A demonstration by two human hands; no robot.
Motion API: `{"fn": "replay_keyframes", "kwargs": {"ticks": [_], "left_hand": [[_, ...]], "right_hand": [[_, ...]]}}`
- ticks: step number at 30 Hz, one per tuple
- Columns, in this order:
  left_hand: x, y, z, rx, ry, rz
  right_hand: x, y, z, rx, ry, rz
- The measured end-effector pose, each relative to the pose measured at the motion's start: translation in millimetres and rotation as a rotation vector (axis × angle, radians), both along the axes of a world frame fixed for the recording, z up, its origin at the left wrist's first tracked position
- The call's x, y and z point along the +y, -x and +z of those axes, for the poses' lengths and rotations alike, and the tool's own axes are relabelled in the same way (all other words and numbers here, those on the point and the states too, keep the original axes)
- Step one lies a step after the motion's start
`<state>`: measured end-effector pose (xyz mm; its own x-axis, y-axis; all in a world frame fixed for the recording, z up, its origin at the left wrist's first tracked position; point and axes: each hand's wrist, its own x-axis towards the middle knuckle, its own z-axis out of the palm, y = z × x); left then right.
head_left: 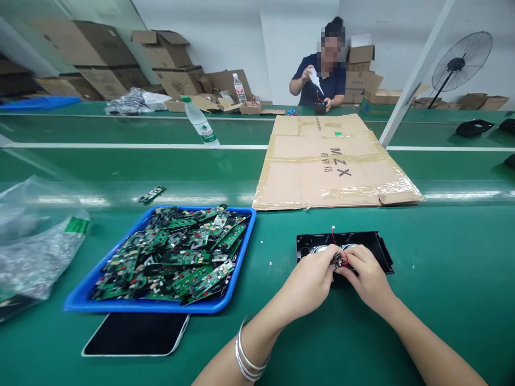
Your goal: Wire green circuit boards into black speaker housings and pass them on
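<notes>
Silver bangles [247,356] ring the left wrist at the bottom edge; from there both forearms run up over the green table [442,279] to meet at a black plastic housing [378,246] lying flat just right of centre. Left hand [309,281] and right hand [368,276] are both closed, fingertips pinched together on a small dark component [337,260] with a thin red wire [333,231] looping off it and up over the housing's far rim. Step in hand, as I judge it: seating or connecting this small wired part into the shell, where two pale round speaker cones [322,249] show just behind the knuckles. Next move likely calls for fine two-handed fingertip control, since the wire looks slack and springy and the part is tiny; exact contact point is hidden by the fingers. Housing is glossy, rigid, shallow and rectangular. To the left sits a blue plastic tray [241,252] heaped with green circuit boards [177,252], flat and hard-edged; a dark-screened phone [137,333] lies just in front of it. Crinkled clear plastic bag [36,246] at far left. Flattened taped cardboard [333,161] lies beyond the housing, and a clear water bottle [200,122] stands on the belt. Across the line a person [322,75] in dark blue tips a white squeeze bottle [314,79].
</notes>
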<state>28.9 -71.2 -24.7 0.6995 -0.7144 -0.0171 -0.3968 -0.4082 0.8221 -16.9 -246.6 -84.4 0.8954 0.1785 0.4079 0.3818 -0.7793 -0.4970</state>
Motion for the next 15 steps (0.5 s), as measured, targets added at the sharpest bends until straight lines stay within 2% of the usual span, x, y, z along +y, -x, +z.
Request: {"fn": "replay_keyframes", "kwargs": {"ticks": [5, 7, 9, 13, 15], "left_hand": [[2.1, 2.6, 4.5, 0.062, -0.077, 0.113], [2.4, 2.9, 4.1, 0.087, -0.065, 0.155], [2.1, 2.7, 1.6, 0.103, -0.048, 0.204], [0.8, 1.1, -5.5, 0.122, -0.046, 0.318], [0.0, 0.3, -7.9, 0.135, -0.043, 0.355]], "right_hand": [[1.7, -3.0, 4.0, 0.093, 0.171, -0.05], [2.1, -3.3, 5.6, 0.146, 0.153, -0.049], [0.8, -2.6, 5.3, 0.183, 0.019, -0.074], [-5.4, 0.9, 1.4, 0.214, -0.393, -0.219], [-7.1, 2.1, 1.1, 0.192, -0.467, -0.227]]}}
